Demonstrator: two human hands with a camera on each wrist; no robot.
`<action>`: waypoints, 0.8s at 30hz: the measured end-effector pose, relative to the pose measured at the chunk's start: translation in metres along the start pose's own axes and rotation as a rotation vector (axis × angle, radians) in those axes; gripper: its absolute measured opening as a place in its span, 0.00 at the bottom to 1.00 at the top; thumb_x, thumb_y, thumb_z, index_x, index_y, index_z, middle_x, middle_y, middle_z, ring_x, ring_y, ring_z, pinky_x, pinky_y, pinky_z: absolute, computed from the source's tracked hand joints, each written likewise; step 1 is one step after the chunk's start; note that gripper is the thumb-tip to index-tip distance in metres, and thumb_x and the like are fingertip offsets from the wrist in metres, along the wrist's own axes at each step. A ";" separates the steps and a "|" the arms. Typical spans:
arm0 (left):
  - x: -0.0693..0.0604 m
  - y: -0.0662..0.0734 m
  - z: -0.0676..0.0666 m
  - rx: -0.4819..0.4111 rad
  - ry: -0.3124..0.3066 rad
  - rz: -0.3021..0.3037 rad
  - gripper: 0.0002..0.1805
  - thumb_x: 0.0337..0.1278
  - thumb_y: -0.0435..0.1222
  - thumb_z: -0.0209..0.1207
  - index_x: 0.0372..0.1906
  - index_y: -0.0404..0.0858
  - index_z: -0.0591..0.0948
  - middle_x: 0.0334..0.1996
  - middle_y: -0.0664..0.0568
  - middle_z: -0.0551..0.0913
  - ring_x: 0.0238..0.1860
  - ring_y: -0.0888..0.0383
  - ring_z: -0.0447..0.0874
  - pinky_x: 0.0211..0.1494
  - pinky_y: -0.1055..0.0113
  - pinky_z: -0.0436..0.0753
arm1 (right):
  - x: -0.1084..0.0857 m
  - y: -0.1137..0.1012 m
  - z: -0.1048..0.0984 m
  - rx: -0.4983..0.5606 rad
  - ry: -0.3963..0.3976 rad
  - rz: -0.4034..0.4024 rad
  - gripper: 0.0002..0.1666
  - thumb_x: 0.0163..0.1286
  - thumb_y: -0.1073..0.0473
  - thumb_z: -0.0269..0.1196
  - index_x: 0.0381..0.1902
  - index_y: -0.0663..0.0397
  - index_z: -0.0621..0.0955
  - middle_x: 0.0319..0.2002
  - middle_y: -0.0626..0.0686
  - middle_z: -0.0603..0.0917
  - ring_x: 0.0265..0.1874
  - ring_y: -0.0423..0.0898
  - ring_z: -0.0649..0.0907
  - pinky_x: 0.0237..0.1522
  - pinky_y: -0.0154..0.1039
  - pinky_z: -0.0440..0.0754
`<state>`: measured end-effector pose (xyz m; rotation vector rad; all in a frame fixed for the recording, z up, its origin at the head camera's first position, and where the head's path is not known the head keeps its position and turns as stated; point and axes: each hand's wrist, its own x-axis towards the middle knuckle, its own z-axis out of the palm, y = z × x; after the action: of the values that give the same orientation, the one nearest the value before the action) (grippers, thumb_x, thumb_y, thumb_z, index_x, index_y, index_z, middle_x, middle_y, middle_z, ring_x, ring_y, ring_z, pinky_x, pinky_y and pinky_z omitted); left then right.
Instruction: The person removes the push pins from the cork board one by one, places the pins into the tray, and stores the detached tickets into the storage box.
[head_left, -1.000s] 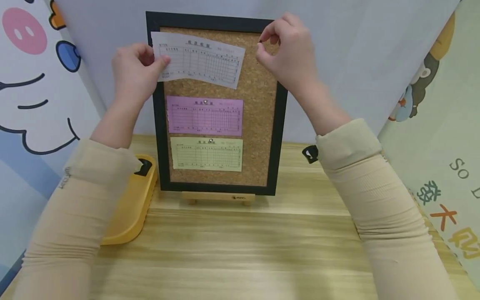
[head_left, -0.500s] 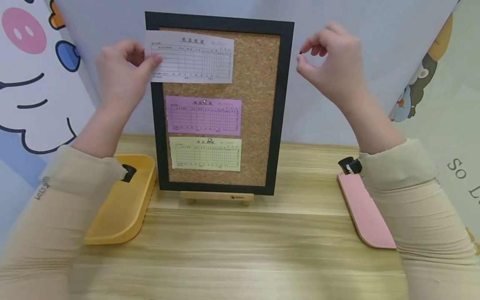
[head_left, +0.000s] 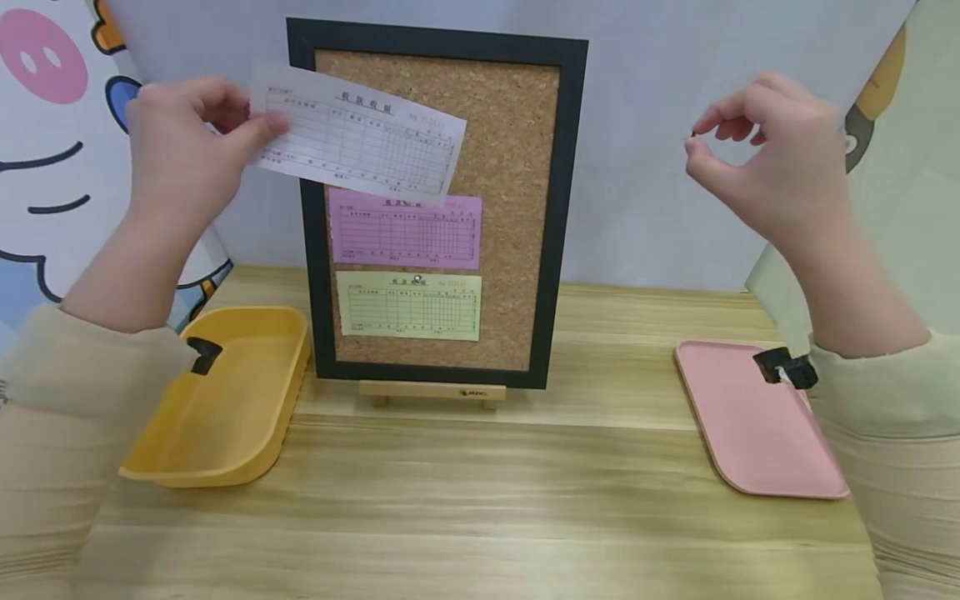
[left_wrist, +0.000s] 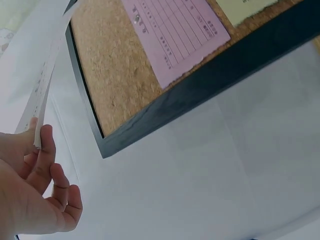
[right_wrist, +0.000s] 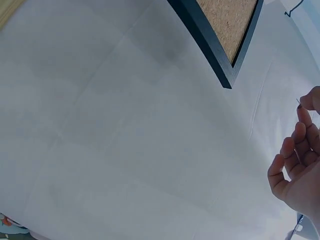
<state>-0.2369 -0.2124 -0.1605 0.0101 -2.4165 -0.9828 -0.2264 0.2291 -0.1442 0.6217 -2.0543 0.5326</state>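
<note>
My left hand (head_left: 187, 158) pinches the left edge of a white printed receipt slip (head_left: 360, 133) between thumb and fingers. The slip tilts down to the right in front of the corkboard (head_left: 517, 208), apart from it in the left wrist view. A purple slip (head_left: 405, 237), its top edge partly covered by the white one, and a yellow slip (head_left: 408, 312) are pinned below. Away to the board's right, my right hand (head_left: 780, 158) pinches a tiny thumbtack (right_wrist: 299, 104), its thin point showing in the right wrist view.
The black-framed board stands on a small wooden easel (head_left: 431, 390). A yellow tray (head_left: 292, 367) lies at the left of the wooden table (head_left: 480, 500), a pink tray (head_left: 757, 417) at the right. White cloth (head_left: 645, 208) hangs behind.
My right hand has moved from the board's upper right corner out to the right and slightly down. My left hand has drawn the white slip to the left, and it now tilts.
</note>
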 end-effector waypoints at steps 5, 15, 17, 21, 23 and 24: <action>-0.002 -0.008 -0.010 0.059 -0.034 0.014 0.29 0.55 0.57 0.56 0.54 0.42 0.81 0.39 0.58 0.76 0.43 0.61 0.68 0.38 0.83 0.70 | -0.015 0.012 -0.014 0.000 0.018 -0.019 0.07 0.52 0.66 0.62 0.26 0.68 0.82 0.26 0.23 0.67 0.28 0.22 0.67 0.33 0.22 0.64; -0.002 -0.026 -0.024 0.210 -0.132 0.015 0.27 0.59 0.53 0.55 0.55 0.38 0.79 0.39 0.47 0.74 0.43 0.51 0.67 0.31 0.85 0.66 | -0.050 0.036 -0.035 -0.055 -0.050 0.065 0.05 0.52 0.67 0.64 0.26 0.67 0.82 0.25 0.23 0.67 0.29 0.21 0.65 0.33 0.23 0.62; -0.001 -0.030 -0.026 0.240 -0.156 0.016 0.28 0.59 0.52 0.55 0.56 0.36 0.79 0.41 0.44 0.74 0.45 0.49 0.67 0.31 0.85 0.65 | -0.055 0.038 -0.038 -0.052 -0.066 0.057 0.05 0.52 0.68 0.64 0.26 0.68 0.82 0.26 0.22 0.67 0.29 0.21 0.65 0.34 0.24 0.62; 0.002 -0.041 -0.030 0.290 -0.213 0.030 0.26 0.60 0.49 0.56 0.53 0.32 0.79 0.42 0.40 0.74 0.46 0.45 0.66 0.28 0.84 0.64 | -0.066 0.043 -0.043 -0.038 -0.089 0.067 0.05 0.52 0.70 0.64 0.27 0.69 0.81 0.28 0.23 0.68 0.30 0.22 0.66 0.35 0.23 0.62; 0.004 -0.046 -0.031 0.313 -0.240 0.046 0.25 0.61 0.48 0.57 0.52 0.31 0.79 0.42 0.38 0.74 0.45 0.44 0.65 0.25 0.83 0.64 | -0.071 0.046 -0.044 -0.045 -0.107 0.080 0.04 0.52 0.70 0.64 0.28 0.68 0.81 0.30 0.23 0.68 0.31 0.22 0.66 0.36 0.23 0.62; 0.005 -0.049 -0.031 0.325 -0.253 0.051 0.25 0.61 0.48 0.57 0.52 0.30 0.79 0.42 0.37 0.74 0.44 0.43 0.65 0.24 0.82 0.64 | -0.075 0.047 -0.045 -0.046 -0.114 0.089 0.04 0.52 0.71 0.65 0.28 0.68 0.81 0.30 0.23 0.68 0.31 0.22 0.66 0.37 0.23 0.62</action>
<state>-0.2355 -0.2697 -0.1714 -0.0636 -2.7702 -0.5887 -0.1912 0.3088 -0.1912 0.5466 -2.2034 0.5098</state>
